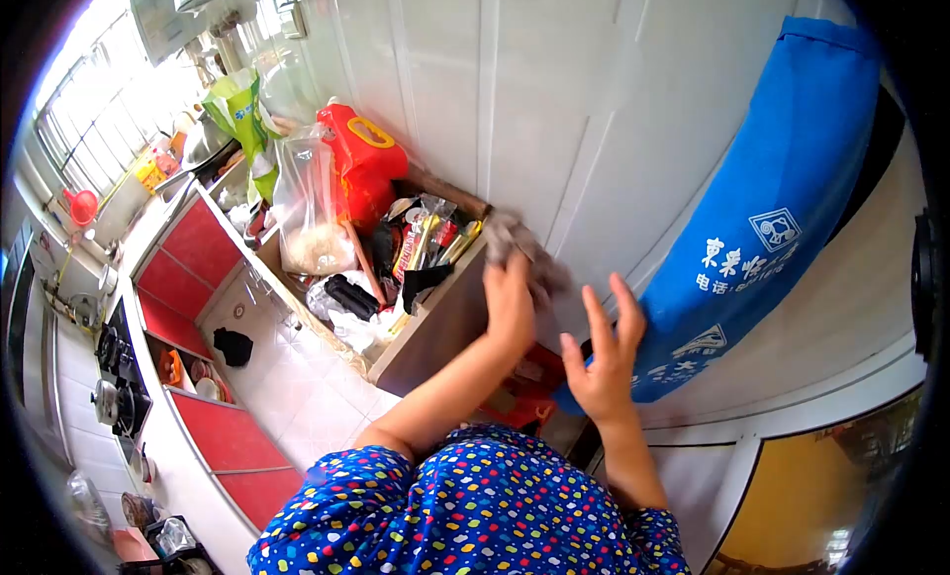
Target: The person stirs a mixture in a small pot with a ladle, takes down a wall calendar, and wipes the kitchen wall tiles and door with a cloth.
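My left hand (512,296) is closed around a crumpled grey-brown rag (529,253), held against the white panelled wall beside the end of a wooden drawer-like box. My right hand (606,362) is raised with its fingers spread, holding nothing. It is close to the lower part of a long blue fabric cover (762,189) with white printed characters. The box (426,342) on my left is full of mixed items, among them a black bundle (351,296) and a clear plastic bag (312,194) with something pale inside.
A red plastic jug (361,164) with a yellow handle stands behind the box. On the left runs a counter with red cabinet doors (233,441) and a stove (119,367). A black cloth (234,346) lies on the tiled floor. A framed glass panel (826,486) is at lower right.
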The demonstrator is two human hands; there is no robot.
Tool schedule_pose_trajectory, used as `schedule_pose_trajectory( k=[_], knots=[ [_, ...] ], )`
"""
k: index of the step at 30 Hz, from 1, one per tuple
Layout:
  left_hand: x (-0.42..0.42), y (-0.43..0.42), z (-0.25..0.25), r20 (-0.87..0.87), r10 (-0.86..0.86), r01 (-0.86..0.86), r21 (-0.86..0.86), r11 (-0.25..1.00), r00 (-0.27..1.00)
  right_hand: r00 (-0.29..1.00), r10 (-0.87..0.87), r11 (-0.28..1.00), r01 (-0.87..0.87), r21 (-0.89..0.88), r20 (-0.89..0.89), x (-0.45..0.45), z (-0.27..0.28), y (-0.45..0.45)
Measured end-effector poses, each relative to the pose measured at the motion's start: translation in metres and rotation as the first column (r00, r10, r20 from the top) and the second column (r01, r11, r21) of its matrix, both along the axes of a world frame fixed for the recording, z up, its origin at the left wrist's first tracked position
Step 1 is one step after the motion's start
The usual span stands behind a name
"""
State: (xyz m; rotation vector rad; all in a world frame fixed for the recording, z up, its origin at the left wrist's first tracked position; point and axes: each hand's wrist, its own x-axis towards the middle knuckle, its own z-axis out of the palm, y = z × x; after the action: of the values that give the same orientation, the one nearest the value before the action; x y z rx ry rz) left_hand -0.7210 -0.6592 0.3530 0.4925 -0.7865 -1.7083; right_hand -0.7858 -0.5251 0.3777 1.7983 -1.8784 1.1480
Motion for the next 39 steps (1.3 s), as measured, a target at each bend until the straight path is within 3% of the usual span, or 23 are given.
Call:
schedule_pose_trajectory(
  k=[1, 2, 5, 7, 9, 10, 11, 14, 16, 20, 22, 23, 25, 28, 30, 33, 36, 37, 38, 39],
  knots=[
    [-0.010, -0.032, 0.001, -0.050, 0.231, -0.236, -0.195, 0.952, 0.972, 1.000, -0.010, 0.999, 0.009, -0.035, -0.020, -0.006, 0.008, 0.002],
    [-0.018, -0.066, 0.006, -0.035, 0.356, -0.352, -0.269, 0.897, 0.934, 0.999, -0.029, 0.998, 0.028, -0.050, -0.031, -0.012, 0.017, 0.002],
    [-0.058, -0.154, 0.011, 0.221, 0.608, -0.530, -0.327, 0.783, 0.762, 0.995, -0.031, 0.994, 0.020, -0.111, -0.097, -0.026, 0.045, -0.018],
    [-0.080, -0.151, 0.022, 0.471, 0.602, -0.543, -0.270, 0.795, 0.645, 0.992, -0.014, 0.995, 0.001, -0.102, -0.122, -0.029, 0.060, -0.037],
    [-0.108, -0.142, -0.008, 0.488, 0.613, -0.570, -0.256, 0.781, 0.621, 0.988, 0.000, 0.994, -0.018, -0.108, -0.155, -0.032, 0.072, -0.050],
    [-0.109, -0.133, -0.016, 0.556, 0.540, -0.451, -0.302, 0.840, 0.632, 0.984, 0.019, 0.995, -0.036, -0.097, -0.178, -0.032, 0.075, -0.062],
    [-0.105, -0.125, -0.024, 0.456, 0.608, -0.441, -0.425, 0.790, 0.650, 0.980, 0.036, 0.995, -0.053, -0.083, -0.197, -0.030, 0.076, -0.071],
    [-0.106, -0.148, -0.024, 0.505, 0.506, -0.419, -0.285, 0.862, 0.699, 0.978, 0.052, 0.996, -0.066, -0.063, -0.203, -0.023, 0.076, -0.085],
    [-0.105, -0.193, -0.017, 0.498, 0.658, -0.675, -0.181, 0.715, 0.564, 0.977, 0.064, 0.994, -0.080, -0.070, -0.204, -0.018, 0.077, -0.084],
    [-0.071, -0.233, -0.002, 0.451, 0.717, -0.737, -0.169, 0.654, 0.532, 0.981, 0.027, 0.990, -0.052, -0.130, -0.190, -0.024, 0.079, -0.086],
    [-0.083, -0.222, -0.002, 0.296, 0.727, -0.762, 0.006, 0.647, 0.620, 0.982, 0.015, 0.990, -0.041, -0.134, -0.190, -0.026, 0.083, -0.089],
    [-0.095, -0.203, -0.010, 0.380, 0.680, -0.688, -0.137, 0.712, 0.628, 0.981, 0.000, 0.988, -0.029, -0.149, -0.192, -0.026, 0.089, -0.090],
    [-0.116, -0.144, -0.027, 0.430, 0.685, -0.550, -0.408, 0.729, 0.589, 0.979, -0.017, 0.990, -0.013, -0.144, -0.204, -0.027, 0.098, -0.099],
    [-0.122, -0.134, -0.035, 0.469, 0.656, -0.522, -0.396, 0.755, 0.592, 0.973, -0.026, 0.981, -0.018, -0.191, -0.229, -0.030, 0.110, -0.115],
    [-0.121, -0.157, -0.025, 0.489, 0.709, -0.606, -0.381, 0.698, 0.509, 0.968, -0.043, 0.980, -0.008, -0.199, -0.249, -0.033, 0.118, -0.117],
    [-0.085, -0.202, -0.011, 0.421, 0.681, -0.648, -0.244, 0.722, 0.599, 0.950, -0.110, 0.974, 0.044, -0.221, -0.291, -0.043, 0.124, -0.111],
    [-0.090, -0.185, -0.001, 0.368, 0.715, -0.692, -0.218, 0.688, 0.595, 0.938, -0.180, 0.968, 0.116, -0.222, -0.297, -0.054, 0.129, -0.111],
    [-0.108, -0.176, -0.019, 0.403, 0.731, -0.680, -0.291, 0.673, 0.551, 0.936, -0.179, 0.966, 0.110, -0.234, -0.302, -0.056, 0.134, -0.117],
    [-0.127, -0.159, -0.043, 0.447, 0.788, -0.604, -0.509, 0.614, 0.423, 0.912, -0.171, 0.966, 0.082, -0.244, -0.373, -0.059, 0.142, -0.124],
    [-0.132, -0.150, -0.044, 0.462, 0.812, -0.546, -0.603, 0.582, 0.356, 0.882, -0.162, 0.968, 0.053, -0.247, -0.442, -0.062, 0.150, -0.132]
  ],
)
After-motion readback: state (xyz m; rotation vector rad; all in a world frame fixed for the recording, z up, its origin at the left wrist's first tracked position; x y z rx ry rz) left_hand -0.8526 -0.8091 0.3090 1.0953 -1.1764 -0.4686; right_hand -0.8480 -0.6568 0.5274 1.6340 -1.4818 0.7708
